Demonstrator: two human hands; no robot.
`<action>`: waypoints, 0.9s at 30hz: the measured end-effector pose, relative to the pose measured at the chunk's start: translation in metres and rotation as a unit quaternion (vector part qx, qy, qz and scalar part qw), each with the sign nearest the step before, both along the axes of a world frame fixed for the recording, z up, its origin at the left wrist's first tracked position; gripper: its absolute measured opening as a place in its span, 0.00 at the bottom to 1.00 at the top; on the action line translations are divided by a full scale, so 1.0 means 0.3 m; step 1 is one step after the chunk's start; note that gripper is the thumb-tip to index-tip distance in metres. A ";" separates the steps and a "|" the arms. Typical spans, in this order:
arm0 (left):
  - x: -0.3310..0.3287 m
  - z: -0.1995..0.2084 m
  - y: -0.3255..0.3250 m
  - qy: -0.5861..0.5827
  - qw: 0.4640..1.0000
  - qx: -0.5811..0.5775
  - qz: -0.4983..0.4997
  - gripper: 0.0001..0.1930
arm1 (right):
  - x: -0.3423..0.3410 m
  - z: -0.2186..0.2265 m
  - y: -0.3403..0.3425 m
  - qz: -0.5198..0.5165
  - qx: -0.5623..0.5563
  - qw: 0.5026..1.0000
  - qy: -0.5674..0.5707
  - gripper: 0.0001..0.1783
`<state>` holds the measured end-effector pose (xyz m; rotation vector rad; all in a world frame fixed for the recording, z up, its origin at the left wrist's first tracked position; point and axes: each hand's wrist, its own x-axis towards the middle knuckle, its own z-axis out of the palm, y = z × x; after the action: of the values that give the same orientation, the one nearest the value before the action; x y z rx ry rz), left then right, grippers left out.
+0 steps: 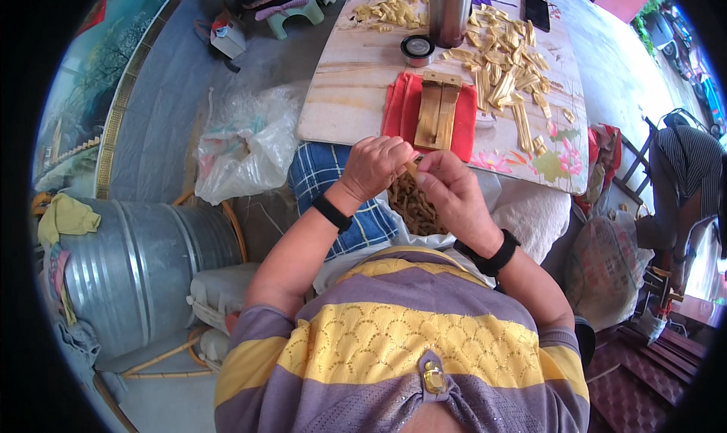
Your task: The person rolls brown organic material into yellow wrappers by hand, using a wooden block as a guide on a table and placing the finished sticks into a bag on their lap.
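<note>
My left hand (372, 165) is closed in a fist just off the table's near edge. Beside it my right hand (452, 189) pinches with thumb and forefinger. A small yellowish-tan strip (412, 168) shows between the two hands, mostly hidden by the fingers. Below them, an open white bag (491, 193) in my lap holds many brownish, curled dried pieces (415, 207). Just beyond my hands a wooden block (437, 113) with a lengthwise groove lies on a folded red cloth (401, 109).
Flat yellow strips (506, 73) lie heaped on the table (344, 103), with a steel tumbler (450, 12), a dark round lid (417, 48) and a phone (536, 12). Left are a clear plastic bag (248, 141) and a metal drum (148, 270). A person (687, 168) bends over at right beside a sack (606, 270).
</note>
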<state>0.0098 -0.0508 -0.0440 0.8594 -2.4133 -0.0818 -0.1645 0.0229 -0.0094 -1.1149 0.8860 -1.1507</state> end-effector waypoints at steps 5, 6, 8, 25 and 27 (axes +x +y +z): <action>-0.076 -0.009 -0.024 0.248 0.903 0.349 -0.044 0.08 | -0.092 -0.019 -0.108 -0.086 0.039 0.994 0.047 0.05; -0.084 0.000 -0.030 0.275 0.862 0.423 -0.049 0.08 | -0.124 -0.034 -0.138 -0.093 0.060 0.990 0.083 0.05; -0.089 0.035 -0.040 0.320 0.762 0.560 -0.057 0.10 | -0.152 -0.055 -0.171 -0.106 0.057 0.988 0.096 0.06; -0.091 0.055 -0.073 0.045 0.908 0.385 0.157 0.09 | -0.173 -0.183 -0.246 -0.175 0.029 0.957 0.228 0.07; -0.058 0.040 -0.016 0.077 0.969 0.208 0.109 0.09 | -0.167 -0.142 -0.202 -0.193 -0.032 0.939 0.284 0.07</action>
<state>-0.0076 -0.0556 -0.0320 1.2498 -2.1725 -0.5648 -0.2146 -0.0377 -0.0519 -1.3985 1.5800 -1.1934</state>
